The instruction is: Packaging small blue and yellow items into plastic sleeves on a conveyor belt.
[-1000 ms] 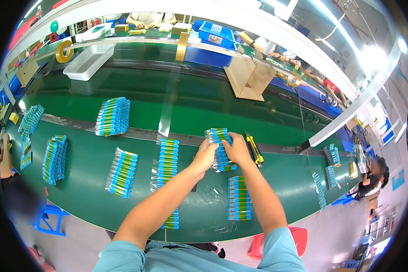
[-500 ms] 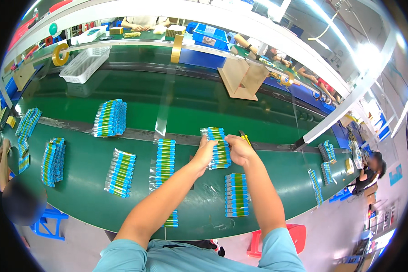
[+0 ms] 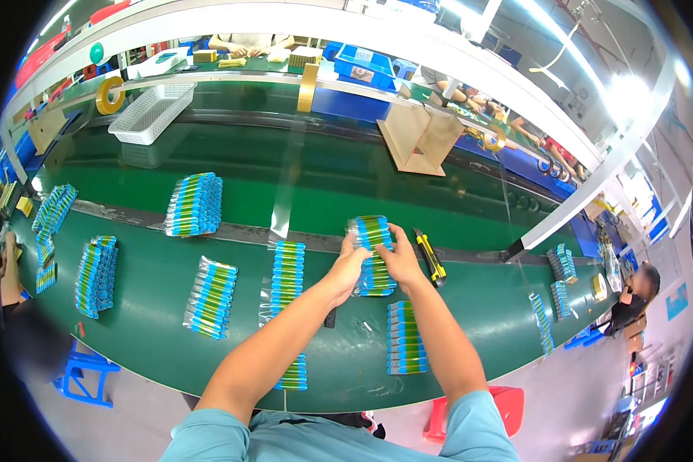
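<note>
Both my hands hold a stack of blue-and-green packets just above the green work surface. My left hand closes on its left side, while my right hand grips the right side with the thumb lying across the front. A yellow-and-black utility knife lies to the right of my right hand. Nearer to me, beside my right forearm, is another packet stack. A long row of packets runs partly under my left forearm. Left of it lies a slanted packet row in clear wrap.
Thicker packet piles stand at the far left-centre and left. A white basket and a cardboard piece sit beyond. Clear tape hangs from a tape roll. A slanted white post rises at right. Other people work nearby.
The view has shifted slightly. My right hand has moved further over the held stack, its thumb now across the front, and the utility knife shows more fully beside it.
</note>
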The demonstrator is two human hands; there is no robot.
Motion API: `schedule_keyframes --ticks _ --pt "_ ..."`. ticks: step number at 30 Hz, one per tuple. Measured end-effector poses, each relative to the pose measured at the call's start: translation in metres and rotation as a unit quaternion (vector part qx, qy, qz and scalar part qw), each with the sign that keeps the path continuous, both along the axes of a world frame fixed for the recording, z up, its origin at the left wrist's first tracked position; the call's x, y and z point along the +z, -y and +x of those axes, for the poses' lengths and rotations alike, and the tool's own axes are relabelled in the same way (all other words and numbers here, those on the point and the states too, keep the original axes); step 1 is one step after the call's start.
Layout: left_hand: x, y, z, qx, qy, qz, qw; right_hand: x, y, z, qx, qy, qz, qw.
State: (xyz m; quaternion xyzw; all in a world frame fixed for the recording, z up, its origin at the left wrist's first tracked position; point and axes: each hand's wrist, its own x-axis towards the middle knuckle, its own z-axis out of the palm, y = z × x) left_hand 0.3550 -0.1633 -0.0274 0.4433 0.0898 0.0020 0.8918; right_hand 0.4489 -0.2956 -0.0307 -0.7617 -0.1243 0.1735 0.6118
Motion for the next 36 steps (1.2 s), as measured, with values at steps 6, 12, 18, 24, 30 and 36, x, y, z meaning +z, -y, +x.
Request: schedule_keyframes --ticks 6,12,18,24,30,36 --pt "-0.025 -0.011 0.011 0.195 -0.090 0.306 0.927 0.025 0.013 -0.004 -0.035 -0.116 0.133 0.984" --pt "0.007 -0.031 -0.004 -0.088 -0.044 -0.072 0.993 0.025 0.017 -0.023 0.059 -0.075 0.157 0.983" --pt "0.002 -0.025 -0.012 -0.046 -0.040 -0.102 0.993 0.007 0.007 -0.043 -0.049 0.422 -0.169 0.889" --pt "-0.001 -0.032 -0.020 -0.108 -0.009 -0.209 0.972 0.010 0.011 -0.041 -0.070 0.286 -0.049 0.954" --pt "-0.022 -0.032 -0.019 -0.083 -0.015 -0.162 0.983 0.019 0.017 -0.032 0.003 -0.028 0.177 0.984" --pt "-0.022 -0.028 -0.025 -0.096 -0.024 -0.106 0.989 0.027 0.039 -0.019 0.063 0.035 0.001 0.997"
